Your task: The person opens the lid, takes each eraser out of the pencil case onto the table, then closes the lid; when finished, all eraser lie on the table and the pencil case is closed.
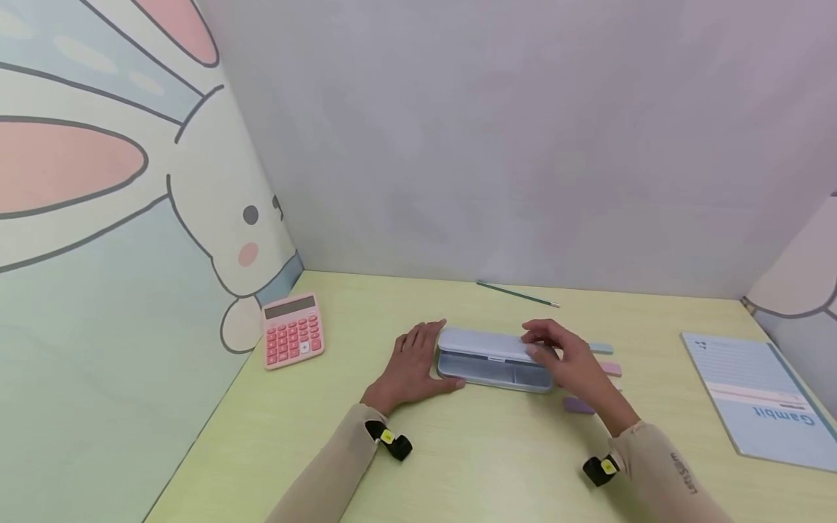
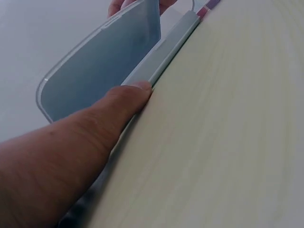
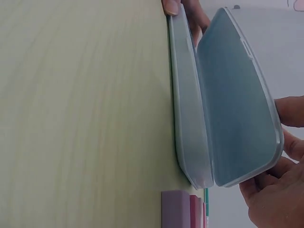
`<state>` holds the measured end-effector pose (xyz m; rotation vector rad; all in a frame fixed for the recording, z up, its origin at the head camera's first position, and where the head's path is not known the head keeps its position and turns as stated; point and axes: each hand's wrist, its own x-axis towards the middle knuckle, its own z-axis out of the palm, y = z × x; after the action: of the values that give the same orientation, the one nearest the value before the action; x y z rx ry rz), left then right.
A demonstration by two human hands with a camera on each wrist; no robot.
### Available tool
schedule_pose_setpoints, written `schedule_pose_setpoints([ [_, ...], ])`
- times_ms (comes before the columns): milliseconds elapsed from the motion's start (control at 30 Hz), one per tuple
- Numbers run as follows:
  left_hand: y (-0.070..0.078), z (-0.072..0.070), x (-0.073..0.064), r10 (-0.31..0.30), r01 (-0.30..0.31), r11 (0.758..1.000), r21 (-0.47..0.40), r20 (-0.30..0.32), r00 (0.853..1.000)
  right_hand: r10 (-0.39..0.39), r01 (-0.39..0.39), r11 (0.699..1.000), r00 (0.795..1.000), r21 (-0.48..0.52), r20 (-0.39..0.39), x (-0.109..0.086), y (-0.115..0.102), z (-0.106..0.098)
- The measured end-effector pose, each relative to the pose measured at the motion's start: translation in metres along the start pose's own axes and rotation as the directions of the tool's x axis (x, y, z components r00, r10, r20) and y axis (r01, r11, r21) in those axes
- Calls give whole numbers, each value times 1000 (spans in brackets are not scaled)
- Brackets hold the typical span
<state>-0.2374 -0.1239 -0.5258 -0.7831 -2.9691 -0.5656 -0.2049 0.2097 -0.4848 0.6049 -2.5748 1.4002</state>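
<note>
A pale blue pencil case [image 1: 480, 375] lies on the table, its hinged lid [image 1: 480, 341] partly raised. Inside the tray a small divider shows toward the right; I see nothing else in it. My left hand [image 1: 408, 372] grips the case's left end, thumb along the front wall [image 2: 161, 59] and the other fingers toward the back. At the right end, my right hand [image 1: 570, 361] holds the lid's edge between thumb and fingers. The right wrist view shows these fingers around the corner of the lid [image 3: 240, 109].
Several coloured sticks, among them a purple one [image 1: 578, 405], a pink one [image 1: 611, 369] and a blue one [image 1: 600, 349], lie right of the case. A green pencil [image 1: 516, 293] is behind it. A pink calculator [image 1: 294, 330] lies left, a notebook [image 1: 752, 392] far right.
</note>
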Motion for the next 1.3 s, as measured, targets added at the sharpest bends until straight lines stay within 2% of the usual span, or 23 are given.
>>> schedule_pose_setpoints([
  [100, 0, 1, 2, 2, -2, 1000, 13, 2, 1000, -15, 16, 993, 1000, -121, 13, -3, 0, 3],
  [200, 1, 1, 3, -2, 2, 1000, 19, 9, 1000, 1, 7, 983, 999, -185, 43, -6, 1, 4],
  [433, 3, -1, 3, -17, 17, 1000, 13, 15, 1000, 64, -46, 979, 994, -199, 85, -7, 2, 7],
  [833, 5, -1, 4, -29, 29, 999, -18, -12, 999, 44, -24, 972, 996, -234, 79, -7, 0, 9],
  [1133, 7, -5, 4, -42, 43, 998, -46, 17, 999, -12, 35, 966, 996, -255, 91, -9, 0, 12],
  [1300, 5, -4, 3, -48, 49, 997, -62, 19, 999, 3, 29, 967, 993, -255, 122, -8, 3, 14],
])
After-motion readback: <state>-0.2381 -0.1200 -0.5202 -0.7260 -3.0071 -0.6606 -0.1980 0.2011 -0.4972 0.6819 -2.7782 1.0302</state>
